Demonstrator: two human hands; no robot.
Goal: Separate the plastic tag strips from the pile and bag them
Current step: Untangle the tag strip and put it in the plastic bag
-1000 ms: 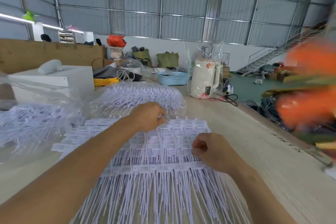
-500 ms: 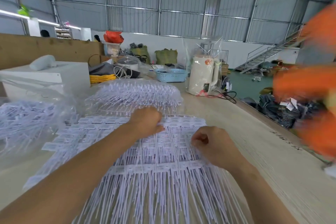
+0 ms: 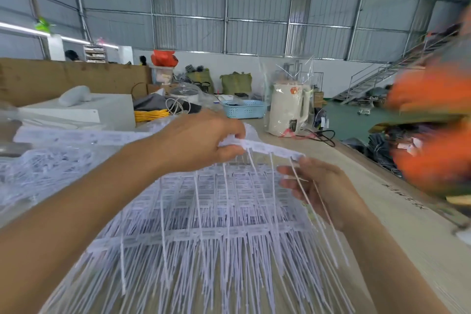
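A long pale surface (image 3: 397,232) ran away from the camera, and most of its near part lay under a pile (image 3: 204,232) of white plastic tag strips, their thin tails fanned toward the viewer. To the left sat heaps of more strips in clear bags (image 3: 43,168), with a white box (image 3: 102,112) behind them. Farther back stood a cream kettle (image 3: 288,112) wrapped in clear film, a blue basket (image 3: 243,108) beside it and a coil of yellow cord (image 3: 150,115) to the left. A blurred orange shape (image 3: 433,135) filled the right edge; what it was could not be told. Above the pile, one strip (image 3: 270,149) was lifted clear, its tag band running between the two hands and its tails hanging down. The left hand (image 3: 201,140) pinched the band's left part between thumb and curled fingers. The right hand (image 3: 321,186) was half open, palm turned left, fingertips touching the band's right end, with a couple of tails lying across its fingers.
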